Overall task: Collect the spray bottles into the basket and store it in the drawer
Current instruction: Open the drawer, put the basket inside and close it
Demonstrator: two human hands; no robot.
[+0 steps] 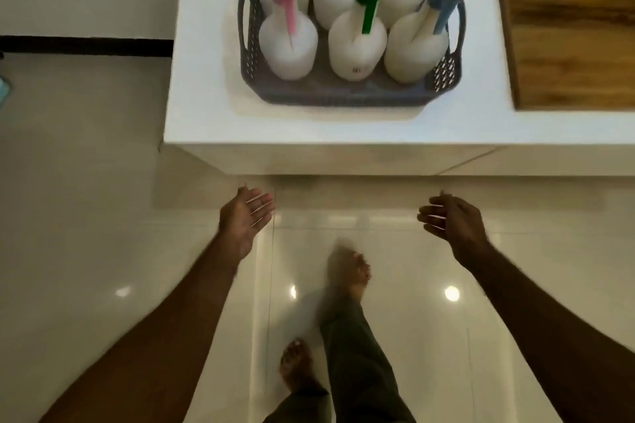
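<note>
A dark grey basket (343, 93) with lattice walls and side handles sits on the white top, beyond both hands and well apart from them, roughly centred between them. Six white spray bottles stand upright inside it, in two rows of three. In the near row, the left bottle (288, 45) has a pink and blue trigger, the middle bottle (357, 45) a green one, and the right bottle (414, 48) a pink and blue one. The back three are cut off at the top edge.
</note>
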